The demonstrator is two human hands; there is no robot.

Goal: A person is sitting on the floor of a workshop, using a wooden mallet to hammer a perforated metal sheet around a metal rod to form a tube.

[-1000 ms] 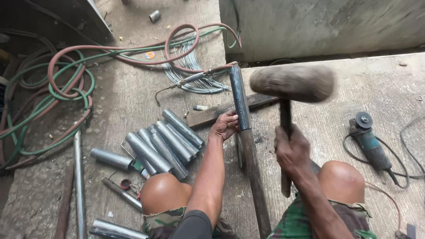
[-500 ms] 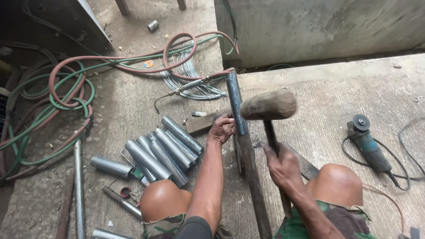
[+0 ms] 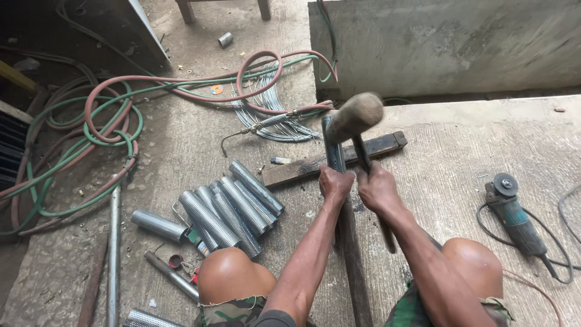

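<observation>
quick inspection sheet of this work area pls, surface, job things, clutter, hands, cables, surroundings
surface: rough concrete slab, dusty, lower floor to the left
job's things: perforated metal tube held upright on a flat steel bar; mallet raised beside the tube's top
clutter: bundle of perforated tubes, plain pipe, long rod, wire coil, dark bar
hands: left hand grips the tube; right hand grips the mallet handle
cables: red and green hoses looped at left; angle grinder with cord at right
surroundings: concrete wall behind
</observation>
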